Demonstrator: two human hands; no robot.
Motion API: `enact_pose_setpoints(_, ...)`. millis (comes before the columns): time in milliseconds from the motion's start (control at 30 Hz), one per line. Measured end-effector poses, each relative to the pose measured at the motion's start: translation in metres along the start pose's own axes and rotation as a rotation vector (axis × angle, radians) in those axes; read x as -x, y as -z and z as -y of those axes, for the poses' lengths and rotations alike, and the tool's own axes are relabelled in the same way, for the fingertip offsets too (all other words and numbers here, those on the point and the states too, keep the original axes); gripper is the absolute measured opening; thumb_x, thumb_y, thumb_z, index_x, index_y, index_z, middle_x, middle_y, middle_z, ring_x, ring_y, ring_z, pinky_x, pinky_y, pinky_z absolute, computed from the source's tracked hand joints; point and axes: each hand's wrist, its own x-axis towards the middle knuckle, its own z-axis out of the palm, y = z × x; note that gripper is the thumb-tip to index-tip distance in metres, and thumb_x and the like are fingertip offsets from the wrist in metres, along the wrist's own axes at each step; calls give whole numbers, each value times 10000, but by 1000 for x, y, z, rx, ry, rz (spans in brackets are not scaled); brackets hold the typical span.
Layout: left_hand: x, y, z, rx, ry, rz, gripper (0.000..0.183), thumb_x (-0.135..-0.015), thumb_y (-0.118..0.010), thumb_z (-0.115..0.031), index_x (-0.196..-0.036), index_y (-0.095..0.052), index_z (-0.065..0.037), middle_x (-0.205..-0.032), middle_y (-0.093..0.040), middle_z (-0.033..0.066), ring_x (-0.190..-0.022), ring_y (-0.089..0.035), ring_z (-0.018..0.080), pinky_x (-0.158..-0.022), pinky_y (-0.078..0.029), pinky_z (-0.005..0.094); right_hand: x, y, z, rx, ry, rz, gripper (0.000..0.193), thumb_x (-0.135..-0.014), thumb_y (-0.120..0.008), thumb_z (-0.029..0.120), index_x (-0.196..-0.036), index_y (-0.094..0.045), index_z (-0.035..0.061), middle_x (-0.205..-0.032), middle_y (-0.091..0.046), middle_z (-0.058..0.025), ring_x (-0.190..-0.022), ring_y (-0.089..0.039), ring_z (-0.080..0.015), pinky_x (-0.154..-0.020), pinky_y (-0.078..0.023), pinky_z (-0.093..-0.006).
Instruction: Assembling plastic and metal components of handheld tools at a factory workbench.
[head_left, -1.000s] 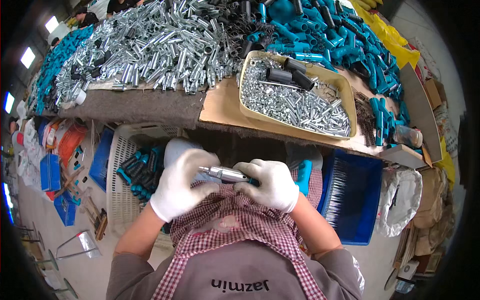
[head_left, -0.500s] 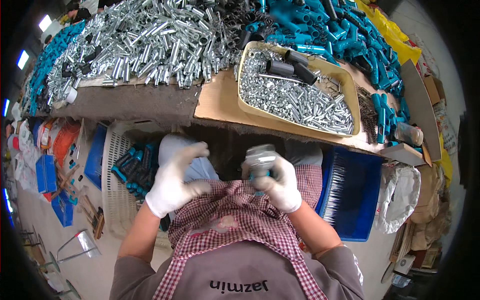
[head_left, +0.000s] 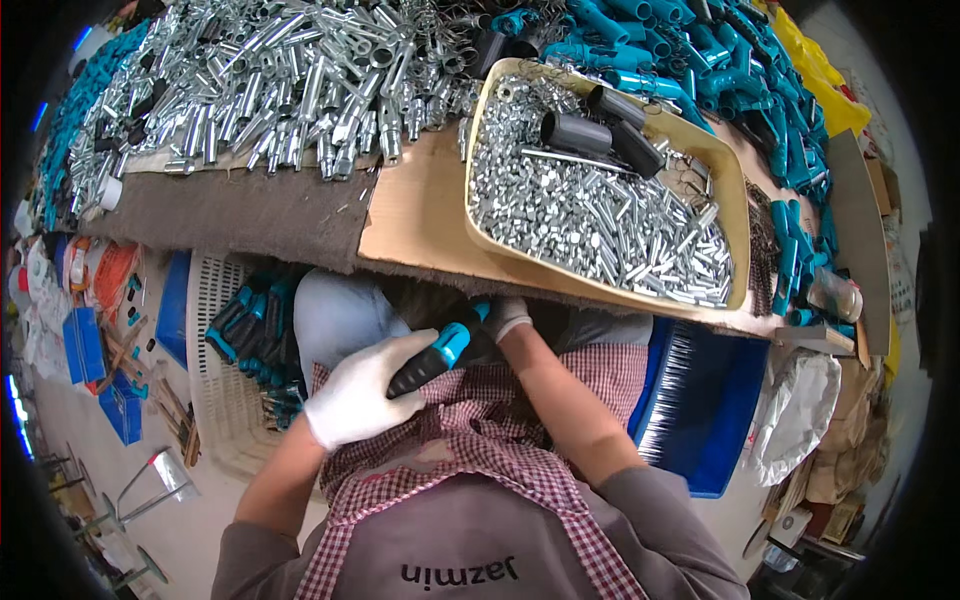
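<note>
While a second ago both your gloved hands met on a silver metal part at your lap, your left hand (head_left: 362,398) now closes its grip around a black-and-teal handle (head_left: 432,360), held just below the near edge of the worktop (head_left: 420,215). Your right hand (head_left: 508,316) has dropped the silver piece from half a second ago and reaches under that edge, touching the handle's teal end; whether its grip is closed I cannot tell. It looks like you've moved on to the handle stage. Beyond the edge sits the tan tray (head_left: 738,200) of small silver fittings; left of your knees, a white basket (head_left: 215,400) holds matching handles.
</note>
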Motion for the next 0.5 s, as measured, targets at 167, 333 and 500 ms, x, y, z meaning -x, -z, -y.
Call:
enact_pose_setpoints(167,-29,-44,12,-225,120,66,515,-795,-738,-227,-1272,-611,-79,-1190,-654,169,-1076,-636,358,-924,-521,424,-22,-60,-31,92,-55,149,527,-892,-625,399,-1352,-589,144,-1415,-549,-168,-1352,-459,-358,-1139,-367,-432)
enact_pose_setpoints(333,-36,-79,40,-272,107,51,512,-789,-756,-292,-1256,-636,-119,-1128,-686,142,-1006,-665,332,-876,-546,412,-11,-47,-24,89,-28,57,486,-915,-594,356,-1349,-590,137,-1408,-554,-167,-1338,-472,-364,-1127,-380,-433)
enact_pose_setpoints(500,-39,-84,44,-278,133,-55,515,-779,-787,-367,-1212,-663,-117,-1057,-703,141,-923,-686,339,-814,-562,423,-19,-26,-2,81,59,-17,448,-938,-562,312,-1346,-591,129,-1402,-559,-166,-1324,-484,-369,-1116,-393,-434)
